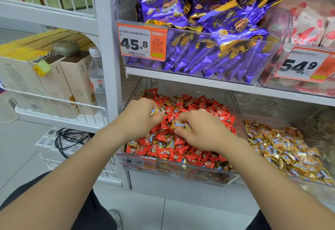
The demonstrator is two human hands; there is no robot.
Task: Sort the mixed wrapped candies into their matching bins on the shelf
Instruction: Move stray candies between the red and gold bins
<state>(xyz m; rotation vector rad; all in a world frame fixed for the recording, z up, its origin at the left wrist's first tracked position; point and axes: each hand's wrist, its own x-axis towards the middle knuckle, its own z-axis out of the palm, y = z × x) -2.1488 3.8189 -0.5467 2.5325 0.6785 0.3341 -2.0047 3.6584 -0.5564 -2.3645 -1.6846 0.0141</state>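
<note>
- Both of our hands are down in the red candy bin (174, 170), the low one on the left of the shelf.
- Our left grip (139, 115) is curled round a gold candy with a blue label (156, 111). It holds it just above the red candies (168, 152).
- Our right grip (201, 130) pinches a second gold candy (179, 125) between thumb and fingers.
- That second candy lies mostly sideways, with its ends poking out to the left and right of the fingers.
- The gold candy bin (268, 113) sits just beside the red one, on the right. Its pile of gold candies (282, 150) fills the front part.
- So the home for both held candies lies to the right of both grips.
- The right grip is nearer to it. The left grip would have to reach across the right arm.
- We think the picking is done for these two. Next comes a carry to the right, over the clear wall between the bins.
- We think the shiny wrappers could slip on the way.
- More stray gold candies (133, 142) lie among the red ones near the front, so we think there is a lot left to sort.
</note>
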